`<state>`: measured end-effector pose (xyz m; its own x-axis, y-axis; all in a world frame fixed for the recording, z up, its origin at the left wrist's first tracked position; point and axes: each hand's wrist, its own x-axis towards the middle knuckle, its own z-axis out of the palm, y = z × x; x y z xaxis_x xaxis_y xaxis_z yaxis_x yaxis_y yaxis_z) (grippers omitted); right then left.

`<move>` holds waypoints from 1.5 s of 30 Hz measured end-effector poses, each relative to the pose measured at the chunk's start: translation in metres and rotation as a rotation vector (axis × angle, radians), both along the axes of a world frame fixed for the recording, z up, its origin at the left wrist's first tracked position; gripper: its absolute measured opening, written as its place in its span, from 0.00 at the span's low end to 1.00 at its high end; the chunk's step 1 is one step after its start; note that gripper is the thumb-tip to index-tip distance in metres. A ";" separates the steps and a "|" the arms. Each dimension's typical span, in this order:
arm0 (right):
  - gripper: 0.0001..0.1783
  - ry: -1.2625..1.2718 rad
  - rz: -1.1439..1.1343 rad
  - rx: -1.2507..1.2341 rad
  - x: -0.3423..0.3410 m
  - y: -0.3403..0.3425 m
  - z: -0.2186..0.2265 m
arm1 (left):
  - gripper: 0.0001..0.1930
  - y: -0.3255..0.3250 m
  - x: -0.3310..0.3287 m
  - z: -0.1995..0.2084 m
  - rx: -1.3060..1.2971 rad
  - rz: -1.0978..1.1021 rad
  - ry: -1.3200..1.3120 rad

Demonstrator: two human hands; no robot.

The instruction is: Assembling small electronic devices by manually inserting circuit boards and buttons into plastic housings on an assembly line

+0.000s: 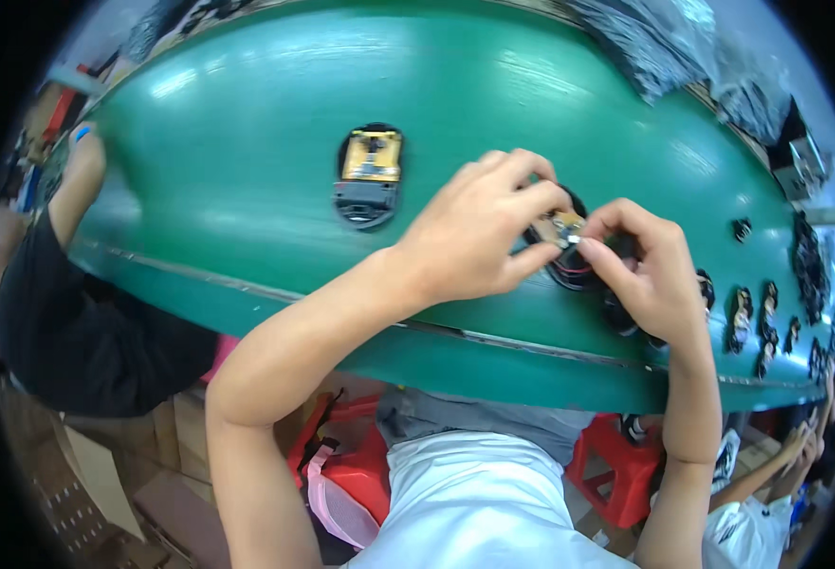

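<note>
Right of centre on the green table, my two hands meet over an opened black device (pixel 574 273), rounded like a computer mouse. A small tan circuit board (pixel 561 228) shows between my fingertips. My left hand (pixel 484 218) grips the board's left side with thumb and fingers. With thumb and forefinger, my right hand (pixel 640 266) pinches a tiny white piece (pixel 576 240) at the board's right edge. A thin reddish wire shows below it. Fingers cover much of the device. Left of my hands lies another opened black device (pixel 370 177), with a yellowish board exposed.
More dark devices (pixel 742 318) lie along the table's right side. Grey plastic bags (pixel 650 43) rest at the far edge. Another person's arm (pixel 78 180) leans on the left end; others sit at the far right. Red stools (pixel 616 474) stand below.
</note>
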<state>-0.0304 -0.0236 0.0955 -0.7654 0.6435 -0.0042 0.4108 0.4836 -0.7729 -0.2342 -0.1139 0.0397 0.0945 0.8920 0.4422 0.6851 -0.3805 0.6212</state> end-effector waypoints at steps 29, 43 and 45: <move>0.06 -0.062 -0.013 0.145 0.001 0.000 -0.005 | 0.25 0.005 0.005 -0.005 0.059 -0.023 0.108; 0.06 -0.084 0.025 0.251 -0.005 -0.002 -0.001 | 0.26 -0.002 0.007 -0.008 -0.017 -0.055 0.119; 0.06 -0.095 0.028 0.247 -0.005 -0.002 0.001 | 0.26 -0.003 0.007 -0.008 -0.017 -0.054 0.118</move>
<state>-0.0352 -0.0254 0.0964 -0.7864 0.6128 0.0780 0.4598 0.6650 -0.5886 -0.2273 -0.1165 0.0321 0.1931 0.8912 0.4104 0.7327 -0.4091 0.5438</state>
